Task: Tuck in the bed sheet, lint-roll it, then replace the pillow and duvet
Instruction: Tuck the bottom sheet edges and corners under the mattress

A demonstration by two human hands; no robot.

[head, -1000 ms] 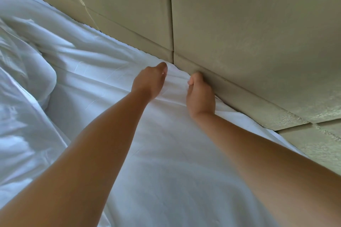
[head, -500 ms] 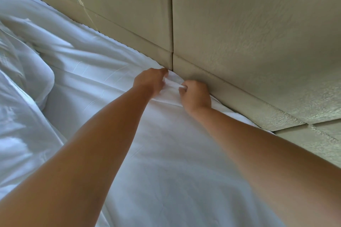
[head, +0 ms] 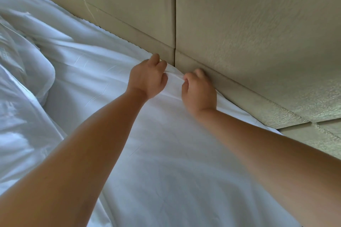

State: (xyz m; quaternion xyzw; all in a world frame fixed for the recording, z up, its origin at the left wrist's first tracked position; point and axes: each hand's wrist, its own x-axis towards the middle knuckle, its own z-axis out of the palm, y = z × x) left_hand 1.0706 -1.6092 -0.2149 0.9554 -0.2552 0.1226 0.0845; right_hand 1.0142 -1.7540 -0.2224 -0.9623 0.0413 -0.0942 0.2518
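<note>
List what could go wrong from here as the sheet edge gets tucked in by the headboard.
1. Both the left hand and the right hand pinch one bunched fold of the bed sheet; pushed down like that, it may leave a lump or creases along the edge.
2. The fingers work right against the padded headboard, so they could get squeezed in the gap.
3. The duvet lies heaped on the sheet and may hold it back when pulled.

We see a bedroom: a white bed sheet (head: 166, 153) meets a beige padded headboard (head: 249, 33) at two o'clock, rumpled duvet (head: 16, 116) at nine.
</note>
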